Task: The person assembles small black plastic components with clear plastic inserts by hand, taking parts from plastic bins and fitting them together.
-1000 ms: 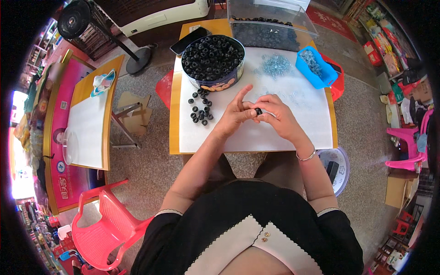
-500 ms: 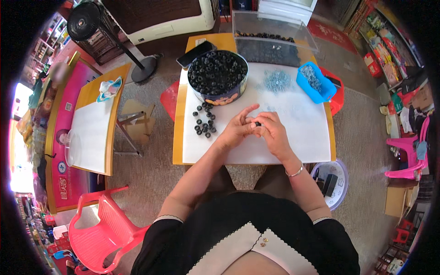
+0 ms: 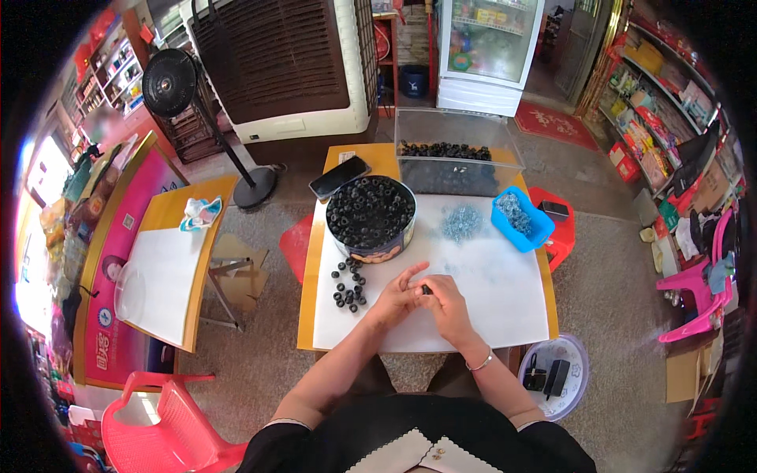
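My left hand [image 3: 395,306] and my right hand [image 3: 449,309] meet over the near part of the white-topped table [image 3: 505,315]. Between their fingertips is a small black part [image 3: 426,289], mostly covered by the fingers. The right thumb and forefinger pinch it; the left thumb side presses against it while the left forefinger sticks out. Left of my hands lie several loose black ring-shaped parts [image 3: 349,297], and behind those stands a round tin [image 3: 385,251] full of the same parts. A pile of small bluish clear pieces [image 3: 462,223] lies beyond my hands.
A blue basket [image 3: 538,236] of clear pieces sits at the right edge beside a red stool [image 3: 562,236]. At the back are a clear box [image 3: 461,177] with black parts and a phone [image 3: 340,177]. A basin [image 3: 578,378] stands on the floor, lower right.
The view has tilted up, so the table and my hands appear lower and more of the room's back shows. My hands keep the small black part between them.
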### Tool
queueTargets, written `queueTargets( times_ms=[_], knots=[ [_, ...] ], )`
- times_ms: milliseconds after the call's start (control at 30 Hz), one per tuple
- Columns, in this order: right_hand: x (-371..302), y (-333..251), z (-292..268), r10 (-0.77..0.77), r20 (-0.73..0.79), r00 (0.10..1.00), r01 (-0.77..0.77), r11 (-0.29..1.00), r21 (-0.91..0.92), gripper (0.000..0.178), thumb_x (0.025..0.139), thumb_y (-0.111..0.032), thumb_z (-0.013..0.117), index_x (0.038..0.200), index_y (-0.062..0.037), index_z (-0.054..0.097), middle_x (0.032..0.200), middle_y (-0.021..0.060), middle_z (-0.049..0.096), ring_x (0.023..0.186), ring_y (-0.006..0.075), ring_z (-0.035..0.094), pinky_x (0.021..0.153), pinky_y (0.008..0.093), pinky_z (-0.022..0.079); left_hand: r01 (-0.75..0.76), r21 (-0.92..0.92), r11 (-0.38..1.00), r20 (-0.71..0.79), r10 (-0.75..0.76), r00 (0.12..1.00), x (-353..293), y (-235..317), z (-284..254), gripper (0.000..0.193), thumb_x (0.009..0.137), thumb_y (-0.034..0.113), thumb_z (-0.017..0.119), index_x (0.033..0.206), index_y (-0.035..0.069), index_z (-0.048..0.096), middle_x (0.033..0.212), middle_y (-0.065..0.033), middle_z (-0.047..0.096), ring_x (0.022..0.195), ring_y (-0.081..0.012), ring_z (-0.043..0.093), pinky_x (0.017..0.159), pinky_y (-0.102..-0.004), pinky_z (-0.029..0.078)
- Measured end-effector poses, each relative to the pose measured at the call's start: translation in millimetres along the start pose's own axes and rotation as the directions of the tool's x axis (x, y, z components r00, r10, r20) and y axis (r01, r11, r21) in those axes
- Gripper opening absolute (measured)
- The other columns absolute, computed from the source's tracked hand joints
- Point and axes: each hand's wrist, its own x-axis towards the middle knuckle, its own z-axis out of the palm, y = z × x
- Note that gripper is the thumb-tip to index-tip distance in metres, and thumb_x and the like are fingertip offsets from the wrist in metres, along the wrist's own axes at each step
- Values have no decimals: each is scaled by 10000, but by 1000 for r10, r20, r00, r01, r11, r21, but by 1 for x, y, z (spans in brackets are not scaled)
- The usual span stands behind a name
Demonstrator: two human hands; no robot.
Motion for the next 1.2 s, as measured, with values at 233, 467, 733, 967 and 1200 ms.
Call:
queueTargets(
  times_ms=[233, 467, 733, 967, 1200],
  knots=[
    [13, 2, 10, -102, -36, 994, 101, 994, -35, 168, 768, -35, 544, 936, -22, 554, 965, 123, 558, 930, 290, 495, 819, 356, 414, 2, -60, 998, -31, -3, 1000, 4, 2, -5, 675, 808, 110, 667, 1357, 36, 282, 1043, -63, 586, 941, -159, 593, 842, -278, 476],
    [11, 4, 13, -46, -14, 999, 46, 998, 44, 174, 771, -32, 525, 945, -17, 530, 978, 130, 550, 932, 320, 473, 829, 381, 401, 13, -56, 998, 11, -12, 1000, 2, 4, -2, 674, 806, 160, 677, 1346, 20, 298, 1122, -75, 541, 1012, -163, 564, 881, -308, 466],
    [9, -4, 12, -46, -102, 994, 46, 999, 4, 234, 791, -64, 555, 1023, -35, 566, 1004, 104, 573, 950, 290, 516, 823, 346, 431, 4, -112, 994, -26, -7, 1000, 5, 1, -11, 639, 815, 152, 665, 1334, 17, 317, 1111, -75, 540, 980, -162, 566, 846, -302, 476],
    [23, 6, -8, -22, 12, 1000, 23, 998, -59, 254, 790, -72, 571, 1039, -30, 589, 1002, 102, 595, 924, 245, 548, 826, 329, 438, 13, -67, 998, 66, -8, 998, 5, 2, -16, 586, 854, 197, 621, 1327, 16, 327, 1011, -97, 586, 819, -148, 582, 777, -271, 480],
    [149, 10, -50, -87, -228, 970, 57, 989, -134, 289, 798, -87, 610, 1080, -25, 596, 952, 110, 630, 838, 162, 596, 760, 281, 465, 37, -77, 996, 71, -31, 997, 9, 6, -11, 561, 882, 254, 580, 1319, 7, 332, 973, -94, 596, 802, -148, 571, 759, -291, 485]
  ],
)
